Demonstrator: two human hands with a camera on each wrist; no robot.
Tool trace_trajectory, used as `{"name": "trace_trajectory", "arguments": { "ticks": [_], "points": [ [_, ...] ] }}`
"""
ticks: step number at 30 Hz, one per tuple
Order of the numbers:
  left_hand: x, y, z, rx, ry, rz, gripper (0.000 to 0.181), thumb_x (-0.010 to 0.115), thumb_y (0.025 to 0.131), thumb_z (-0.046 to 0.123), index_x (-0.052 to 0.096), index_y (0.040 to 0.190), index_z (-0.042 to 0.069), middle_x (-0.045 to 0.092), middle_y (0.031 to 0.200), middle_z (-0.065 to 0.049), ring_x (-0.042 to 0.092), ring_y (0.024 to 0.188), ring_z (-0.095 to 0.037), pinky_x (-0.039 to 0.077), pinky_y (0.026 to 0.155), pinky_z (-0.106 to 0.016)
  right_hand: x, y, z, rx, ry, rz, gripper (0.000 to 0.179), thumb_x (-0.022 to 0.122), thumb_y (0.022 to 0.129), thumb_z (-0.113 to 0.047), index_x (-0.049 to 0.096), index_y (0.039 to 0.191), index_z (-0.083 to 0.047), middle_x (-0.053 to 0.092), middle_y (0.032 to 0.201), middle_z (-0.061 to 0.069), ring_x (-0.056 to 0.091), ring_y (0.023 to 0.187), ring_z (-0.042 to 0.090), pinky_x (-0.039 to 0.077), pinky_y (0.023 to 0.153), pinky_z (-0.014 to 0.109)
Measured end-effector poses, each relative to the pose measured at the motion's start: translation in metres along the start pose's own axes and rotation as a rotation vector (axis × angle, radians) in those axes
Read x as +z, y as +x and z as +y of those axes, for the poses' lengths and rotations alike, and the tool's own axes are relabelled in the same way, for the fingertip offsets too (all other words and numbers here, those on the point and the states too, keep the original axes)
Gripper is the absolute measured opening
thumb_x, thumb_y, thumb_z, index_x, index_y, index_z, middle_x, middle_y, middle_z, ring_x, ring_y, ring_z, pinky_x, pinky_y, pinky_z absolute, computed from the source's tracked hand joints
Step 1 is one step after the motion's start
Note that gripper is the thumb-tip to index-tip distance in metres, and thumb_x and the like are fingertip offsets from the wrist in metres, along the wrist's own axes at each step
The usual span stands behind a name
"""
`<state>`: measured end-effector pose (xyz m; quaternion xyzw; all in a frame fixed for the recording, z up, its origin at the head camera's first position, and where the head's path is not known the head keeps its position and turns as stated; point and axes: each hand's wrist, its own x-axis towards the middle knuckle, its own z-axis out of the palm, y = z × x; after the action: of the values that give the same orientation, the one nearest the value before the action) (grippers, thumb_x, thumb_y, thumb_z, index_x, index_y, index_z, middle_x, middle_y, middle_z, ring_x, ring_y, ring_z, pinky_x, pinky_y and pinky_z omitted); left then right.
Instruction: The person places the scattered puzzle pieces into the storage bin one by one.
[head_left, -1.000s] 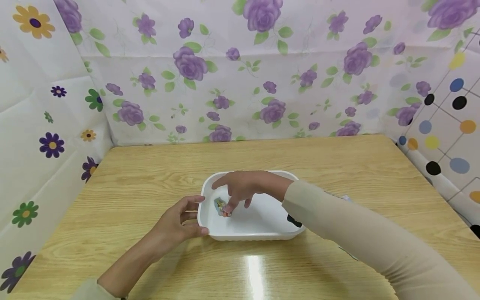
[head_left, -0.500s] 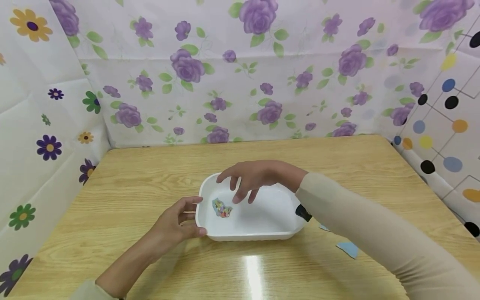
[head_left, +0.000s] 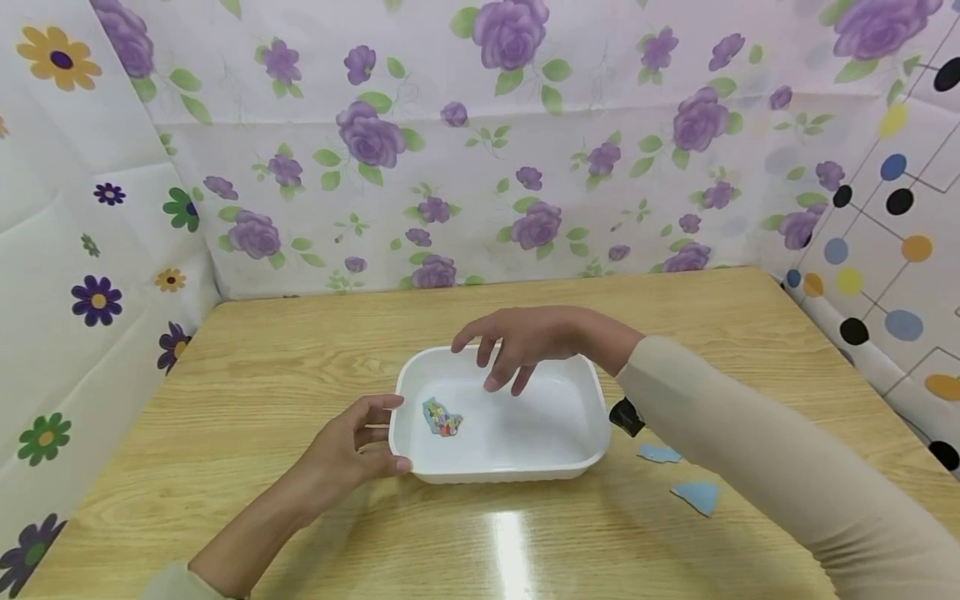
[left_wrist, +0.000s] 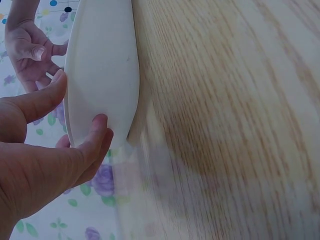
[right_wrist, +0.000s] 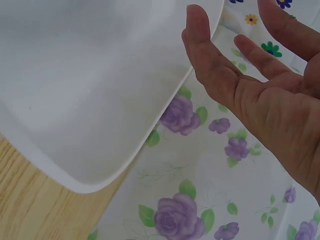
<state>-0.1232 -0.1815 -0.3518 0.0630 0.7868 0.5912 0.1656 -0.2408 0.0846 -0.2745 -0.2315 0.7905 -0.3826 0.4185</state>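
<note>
A white rectangular plastic basin [head_left: 517, 475] stands on the table. Its left end is held by my left hand [head_left: 348, 446], with thumb and fingertips at the rim; in the left wrist view my left fingers [left_wrist: 92, 142] press on its outer wall. Inside, near that end, lies a small irregular, colourful printed piece [head_left: 442, 418], like torn card; whether it is one piece or several overlapping is unclear. My right hand [head_left: 517, 346] hovers over the basin's far side, fingers loosely bent and holding nothing. In the right wrist view no piece shows near that hand [right_wrist: 270, 85].
Two light-blue scraps, one narrow [head_left: 660, 453] and one wedge-shaped [head_left: 697, 497], lie on the wooden table [head_left: 300, 358] right of the basin, beside the right sleeve [head_left: 742, 450]. A flowered sheet [head_left: 480, 192] hangs behind the table; patterned sheets border both sides.
My right hand has let go of the colourful piece, lifted and drawn back rightward. The piece stays in the basin. The blue scraps have come into view by the sleeve. My left hand keeps its hold.
</note>
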Motion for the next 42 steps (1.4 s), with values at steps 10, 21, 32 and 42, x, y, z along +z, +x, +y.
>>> {"name": "trace_trajectory", "arguments": {
  "ticks": [10,21,32,42],
  "points": [
    [0.0,0.0,-0.001,0.003,-0.005,-0.005,0.075,0.078,0.08,0.008,0.036,0.143,0.005,0.045,0.134,-0.02,0.048,0.125,-0.036,0.055,0.087,-0.033,-0.009,-0.006,0.007,-0.026,0.038,-0.023,0.065,0.071,0.085,-0.001,0.044,0.142,-0.018,0.042,0.134,0.019,0.058,0.111,0.029,0.057,0.084,0.044],
    [0.001,0.0,-0.001,0.01,0.001,0.001,0.075,0.078,0.079,0.007,0.037,0.142,0.004,0.046,0.134,-0.02,0.049,0.124,-0.036,0.055,0.087,-0.033,-0.017,-0.016,0.02,-0.021,0.059,-0.007,0.066,0.067,0.088,0.0,0.04,0.145,-0.017,0.041,0.138,0.023,0.06,0.11,0.03,0.056,0.085,0.042],
    [0.0,0.0,0.0,-0.003,0.02,0.004,0.075,0.079,0.078,0.008,0.038,0.141,0.005,0.048,0.132,-0.02,0.049,0.125,-0.037,0.054,0.089,-0.032,-0.029,-0.03,0.036,-0.112,0.059,0.046,0.06,0.066,0.09,-0.003,0.044,0.142,-0.021,0.043,0.138,0.023,0.058,0.111,0.032,0.056,0.086,0.042],
    [0.001,0.0,0.0,-0.002,-0.006,0.009,0.075,0.078,0.079,0.006,0.038,0.142,0.006,0.047,0.134,-0.02,0.05,0.124,-0.035,0.055,0.087,-0.032,-0.042,-0.048,0.049,-0.124,0.075,0.047,0.066,0.071,0.088,-0.013,0.038,0.145,-0.018,0.04,0.14,0.022,0.047,0.123,0.04,0.054,0.09,0.042]
  ]
}}
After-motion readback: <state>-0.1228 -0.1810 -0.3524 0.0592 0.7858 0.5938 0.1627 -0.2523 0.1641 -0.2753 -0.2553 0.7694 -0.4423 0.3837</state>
